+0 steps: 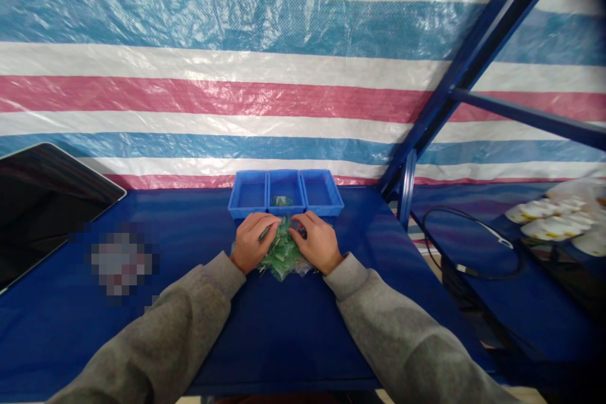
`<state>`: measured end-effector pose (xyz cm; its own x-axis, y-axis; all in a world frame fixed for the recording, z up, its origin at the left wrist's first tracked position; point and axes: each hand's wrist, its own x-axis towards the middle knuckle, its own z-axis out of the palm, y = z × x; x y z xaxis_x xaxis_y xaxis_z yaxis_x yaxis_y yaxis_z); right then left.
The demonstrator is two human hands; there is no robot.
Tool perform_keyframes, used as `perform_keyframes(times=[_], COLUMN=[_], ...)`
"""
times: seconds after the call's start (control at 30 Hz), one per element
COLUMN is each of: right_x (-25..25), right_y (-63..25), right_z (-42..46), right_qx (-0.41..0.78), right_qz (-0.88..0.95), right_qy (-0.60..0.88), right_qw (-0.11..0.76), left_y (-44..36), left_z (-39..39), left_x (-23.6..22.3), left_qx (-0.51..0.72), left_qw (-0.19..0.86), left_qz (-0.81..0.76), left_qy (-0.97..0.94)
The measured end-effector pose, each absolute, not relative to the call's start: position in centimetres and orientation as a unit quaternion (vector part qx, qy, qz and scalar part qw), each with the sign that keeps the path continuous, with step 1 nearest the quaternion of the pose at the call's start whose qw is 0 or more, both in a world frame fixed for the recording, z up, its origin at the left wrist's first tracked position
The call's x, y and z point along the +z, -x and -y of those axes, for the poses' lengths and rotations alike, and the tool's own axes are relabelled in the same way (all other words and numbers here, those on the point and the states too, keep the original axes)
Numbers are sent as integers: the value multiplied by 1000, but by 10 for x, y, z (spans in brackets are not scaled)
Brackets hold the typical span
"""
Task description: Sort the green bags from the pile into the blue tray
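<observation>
A clear plastic bag of small green parts (283, 254) lies on the blue table (265, 328), in front of three blue bins. My left hand (253, 241) rests on the bag's left side with its fingers curled down onto it. On the bag's right side my right hand (316, 241) grips it the same way, fingers bent. Both arms wear grey sleeves. The middle bin (285, 192) holds a small greenish item; the left bin (249, 194) and the right bin (322, 192) look bare inside.
A dark tablet screen (42, 202) leans at the left. A blurred patch (120, 262) lies on the table left of my arms. A blue metal frame post (406, 192) stands right, with a black cable (468, 246) and white-yellow items (558, 221) beyond. Striped tarp hangs behind.
</observation>
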<state>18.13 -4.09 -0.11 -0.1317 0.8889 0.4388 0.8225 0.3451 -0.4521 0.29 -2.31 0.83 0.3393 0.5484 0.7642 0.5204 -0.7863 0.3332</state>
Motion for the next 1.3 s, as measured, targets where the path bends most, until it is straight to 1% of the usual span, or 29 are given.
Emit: perform_keyframes(times=[0.2, 0.4, 0.5, 0.7, 0.8, 0.93, 1.07, 1.3], right_x=[-1, -2, -2, 2, 5, 6, 4, 0], right_y=[-178, -177, -178, -182, -183, -183, -182, -181], right_z=[40, 39, 40, 44, 47, 51, 53, 54], right_qx=[24, 13, 26, 81, 111, 136, 164, 180], right_qz=[750, 753, 749, 705, 689, 676, 658, 635], right_qy=[576, 560, 546, 511, 490, 474, 480, 490], right_qw=[325, 346, 375, 486, 523, 548, 557, 570], left_y=[-3, -3, -3, -1, 0, 0, 0, 4], left_z=[23, 23, 23, 24, 24, 23, 21, 22], left_x=[8, 8, 8, 8, 9, 10, 7, 8], left_qx=[469, 465, 467, 478, 486, 475, 436, 437], left_qw=[12, 21, 19, 14, 21, 44, 54, 74], left_qz=[-327, -324, -323, -337, -355, -358, -324, -288], left_qy=[-820, -824, -823, -811, -798, -802, -838, -849])
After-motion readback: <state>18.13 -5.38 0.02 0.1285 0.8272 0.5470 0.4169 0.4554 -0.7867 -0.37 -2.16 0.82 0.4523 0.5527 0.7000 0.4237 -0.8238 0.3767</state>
